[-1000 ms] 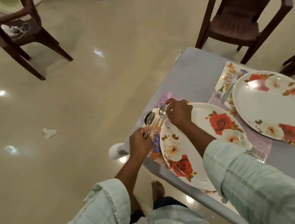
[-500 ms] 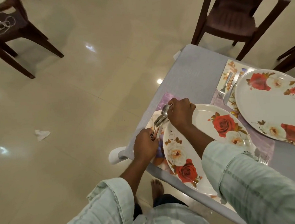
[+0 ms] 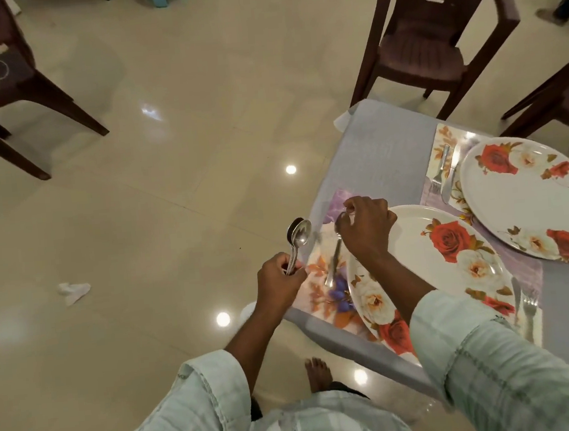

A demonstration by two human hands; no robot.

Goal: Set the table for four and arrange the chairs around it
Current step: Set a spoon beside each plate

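Two plates [image 3: 428, 264] on grey table [image 3: 380, 152] | left hand [image 3: 278, 281] grips spoons [image 3: 299, 238] | right hand [image 3: 367, 228] pinches spoon [image 3: 332, 266]

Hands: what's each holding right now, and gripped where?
Left hand grips spoons by the handles, bowls up. Right hand pinches one spoon at its bowl end.

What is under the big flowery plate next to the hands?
A flowery placemat lies under the near plate, on the grey table. Its edge shows left of the plate; the rest is covered, so anything else under there cannot be seen.
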